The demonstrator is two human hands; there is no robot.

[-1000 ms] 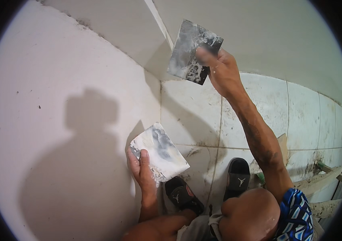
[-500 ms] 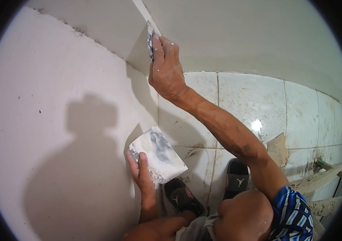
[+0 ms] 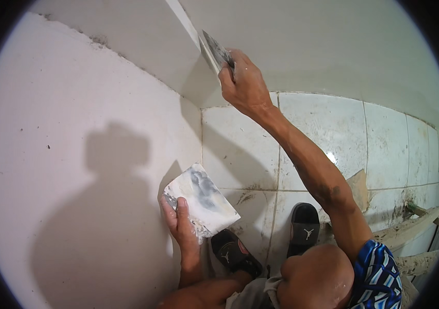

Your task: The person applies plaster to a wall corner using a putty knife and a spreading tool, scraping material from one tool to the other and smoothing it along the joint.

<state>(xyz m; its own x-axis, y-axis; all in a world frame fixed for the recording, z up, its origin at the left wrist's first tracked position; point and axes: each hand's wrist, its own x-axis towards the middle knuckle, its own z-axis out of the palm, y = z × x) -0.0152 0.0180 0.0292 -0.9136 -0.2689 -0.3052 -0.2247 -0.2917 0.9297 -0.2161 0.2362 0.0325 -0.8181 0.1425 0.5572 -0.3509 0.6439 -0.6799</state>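
Two white walls meet in a corner above a dusty tiled floor (image 3: 322,134). Both walls look mostly smooth and coated, with a few dark specks and a rough patch near the left wall's (image 3: 75,103) top edge, so touch-up seems to remain. The right hand (image 3: 245,85), arm stretched up, has its fingers closed around a putty knife (image 3: 215,50) pressed into the corner seam. The left hand (image 3: 180,224), low beside the left wall, grips a smeared plaster board (image 3: 201,198) held tilted.

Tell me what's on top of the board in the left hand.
The board carries a grey and white plaster smear. The left hand covers its lower corner; its underside is hidden.
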